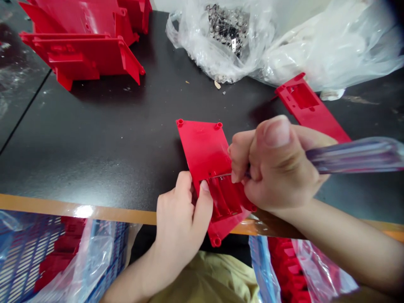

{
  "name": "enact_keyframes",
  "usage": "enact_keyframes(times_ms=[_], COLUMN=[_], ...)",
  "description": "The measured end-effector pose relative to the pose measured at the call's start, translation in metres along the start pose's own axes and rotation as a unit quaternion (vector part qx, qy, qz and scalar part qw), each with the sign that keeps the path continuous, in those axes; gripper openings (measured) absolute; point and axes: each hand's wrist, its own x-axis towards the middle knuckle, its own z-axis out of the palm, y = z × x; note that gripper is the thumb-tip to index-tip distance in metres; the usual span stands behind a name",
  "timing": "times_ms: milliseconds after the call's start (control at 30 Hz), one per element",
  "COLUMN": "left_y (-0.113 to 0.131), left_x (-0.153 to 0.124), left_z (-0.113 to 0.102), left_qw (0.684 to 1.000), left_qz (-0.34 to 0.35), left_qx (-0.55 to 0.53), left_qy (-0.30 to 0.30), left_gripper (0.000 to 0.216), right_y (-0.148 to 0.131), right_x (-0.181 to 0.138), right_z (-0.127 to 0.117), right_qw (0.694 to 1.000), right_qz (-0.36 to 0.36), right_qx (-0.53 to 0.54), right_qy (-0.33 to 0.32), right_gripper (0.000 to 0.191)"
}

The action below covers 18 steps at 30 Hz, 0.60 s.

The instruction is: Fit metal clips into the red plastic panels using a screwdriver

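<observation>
A red plastic panel with a recessed battery compartment (206, 145) lies at the table's front edge, partly overhanging it. My left hand (184, 214) grips its left side, thumb on the rim of the compartment. In my right fist (277, 164) is a screwdriver with a clear purplish handle (356, 155), its thin metal shaft reaching left over the compartment's upper edge. The tip appears to touch the panel near small metal contacts; the exact contact is too small to make out. Part of the panel's right side is hidden behind my right hand.
Another red panel (325, 113) lies at the right. Red parts (85, 54) are stacked at the back left. A clear bag of small metal pieces (227, 33) and a whitish plastic bag (331, 46) stand behind. Below the edge are a blue crate (25, 256) and bagged red parts (290, 269).
</observation>
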Motion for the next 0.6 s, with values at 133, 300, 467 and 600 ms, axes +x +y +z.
enact_keyframes(times_ms=[133,300,467,600], left_y=[0.000,0.000,-0.002,-0.003], left_x=[-0.001,-0.001,0.000,0.001], left_z=[0.000,0.000,0.000,0.001], left_qw=[1.000,1.000,1.000,1.000], left_qz=[-0.004,-0.005,0.004,0.011], left_qx=[-0.006,-0.002,0.009,0.019], left_qy=[-0.001,0.004,0.013,0.018], left_gripper=[0.021,0.021,0.020,0.020], right_y=[0.003,0.006,0.011,0.013], right_x=[-0.001,-0.002,-0.002,-0.003], right_z=[0.003,0.004,0.010,0.019], right_qw=[0.998,0.998,0.997,0.994], right_qz=[-0.027,-0.034,-0.048,-0.052], right_qx=[0.041,0.036,0.053,0.085], right_qy=[0.028,0.023,0.030,0.045], right_gripper=[0.051,0.051,0.053,0.053])
